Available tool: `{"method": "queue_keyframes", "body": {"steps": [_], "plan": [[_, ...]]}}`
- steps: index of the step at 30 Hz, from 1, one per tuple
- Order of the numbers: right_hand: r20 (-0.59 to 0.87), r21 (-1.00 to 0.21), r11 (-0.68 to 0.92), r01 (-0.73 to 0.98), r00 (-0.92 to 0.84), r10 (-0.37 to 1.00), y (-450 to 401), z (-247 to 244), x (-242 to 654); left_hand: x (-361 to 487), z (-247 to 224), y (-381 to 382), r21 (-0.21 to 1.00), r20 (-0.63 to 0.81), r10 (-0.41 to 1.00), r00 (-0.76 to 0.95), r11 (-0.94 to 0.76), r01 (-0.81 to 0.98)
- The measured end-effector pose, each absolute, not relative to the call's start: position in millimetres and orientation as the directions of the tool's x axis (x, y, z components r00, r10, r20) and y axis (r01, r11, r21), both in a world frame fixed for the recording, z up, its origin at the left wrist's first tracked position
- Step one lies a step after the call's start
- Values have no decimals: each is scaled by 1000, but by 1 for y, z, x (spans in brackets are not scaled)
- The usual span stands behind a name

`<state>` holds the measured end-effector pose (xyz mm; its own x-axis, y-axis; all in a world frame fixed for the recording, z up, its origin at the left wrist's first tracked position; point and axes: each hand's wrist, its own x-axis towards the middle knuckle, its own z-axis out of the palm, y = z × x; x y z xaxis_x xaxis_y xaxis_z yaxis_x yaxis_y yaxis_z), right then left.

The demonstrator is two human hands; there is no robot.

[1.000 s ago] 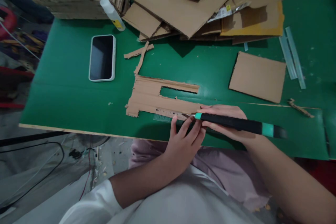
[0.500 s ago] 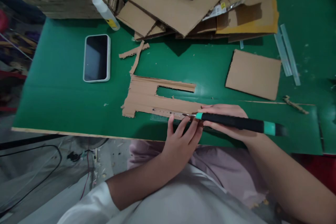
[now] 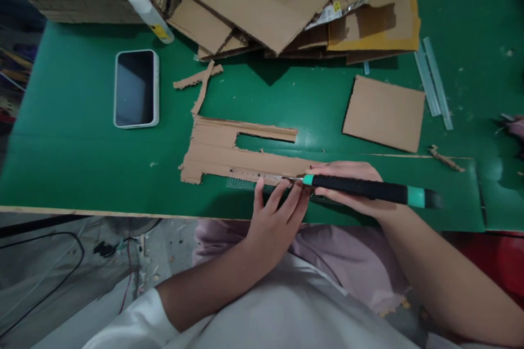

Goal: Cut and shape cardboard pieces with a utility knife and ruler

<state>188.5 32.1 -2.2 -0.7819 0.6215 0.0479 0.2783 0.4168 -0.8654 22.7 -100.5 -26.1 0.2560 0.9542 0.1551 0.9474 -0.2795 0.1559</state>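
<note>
Slim black-and-teal cutting knife (image 3: 360,187) shifts slightly right along the clear plastic ruler (image 3: 238,176), the right hand (image 3: 351,168) closed round it. Brown corrugated cardboard sheet (image 3: 215,147), already slotted, lies near the front edge of the smooth green table (image 3: 82,174); I judge the cut along the ruler unfinished. Against the earlier frame, the left hand (image 3: 271,223) stays spread, pressing the ruler; my view drifts right.

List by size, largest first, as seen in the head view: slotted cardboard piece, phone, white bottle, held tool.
1. Slotted cardboard piece
2. Phone and held tool, unranked: the phone looks broader, the tool longer and perhaps nearer the camera
3. White bottle
</note>
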Motion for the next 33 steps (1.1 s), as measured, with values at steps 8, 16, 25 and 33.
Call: {"method": "queue_keyframes", "body": {"steps": [8, 16, 25, 33], "plan": [[12, -871, 390, 298, -781, 624, 33, -1, 196, 23, -25, -99, 160, 159, 953, 259, -284, 945], [18, -871, 389, 301, -771, 636, 33, 0, 199, 22, -24, -99, 182, 140, 954, 264, -287, 940], [31, -878, 386, 282, -772, 635, 33, -1, 205, 22, -26, -99, 188, 165, 950, 264, -293, 938], [8, -874, 376, 307, -766, 643, 33, -4, 210, 23, -24, -98, 194, 167, 952, 257, -288, 938]]}}
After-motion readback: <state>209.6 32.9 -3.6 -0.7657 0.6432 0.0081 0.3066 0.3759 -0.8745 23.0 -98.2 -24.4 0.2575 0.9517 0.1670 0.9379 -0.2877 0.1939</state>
